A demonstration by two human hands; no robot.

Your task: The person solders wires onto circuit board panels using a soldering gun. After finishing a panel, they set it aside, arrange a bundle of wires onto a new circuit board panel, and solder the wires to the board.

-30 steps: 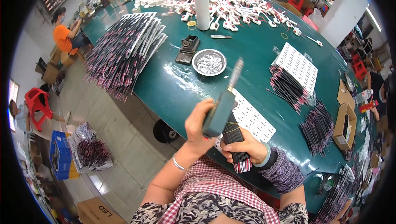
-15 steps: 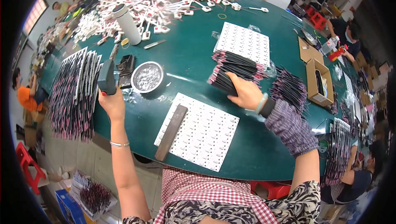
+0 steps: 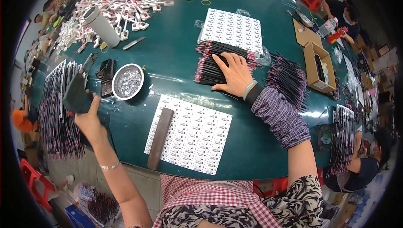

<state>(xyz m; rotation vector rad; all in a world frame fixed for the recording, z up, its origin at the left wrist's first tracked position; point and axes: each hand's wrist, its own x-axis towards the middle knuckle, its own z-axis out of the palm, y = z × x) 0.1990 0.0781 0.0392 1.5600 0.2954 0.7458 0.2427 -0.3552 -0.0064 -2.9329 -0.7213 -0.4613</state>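
My left hand (image 3: 90, 122) grips a dark pistol-shaped soldering gun (image 3: 77, 93) on the left side, its metal front end tilted up and away. Palm down with fingers spread, my right hand (image 3: 236, 73) lies on a bundle of black wires (image 3: 206, 67) with pinkish-red ends. Those wires overlap the near edge of a stack of white circuit board sheets (image 3: 233, 28). Directly before me is another white board sheet (image 3: 199, 140) printed with rows of small dark marks. A dark brown bar (image 3: 160, 140) rests along its left side.
A metal bowl of silvery bits (image 3: 128, 82) stands near a small black holder (image 3: 105, 74). Wired boards (image 3: 58, 114) hang over the left edge. Beyond are a white bottle (image 3: 102, 27) and piled white parts (image 3: 147, 1). Right: loose wires (image 3: 287, 79), a cardboard box (image 3: 319, 70) and co-workers.
The view has shifted. My left hand has swung the soldering gun left, over the wired boards. My right hand has moved farther onto the wire bundle, its fingers now spread.
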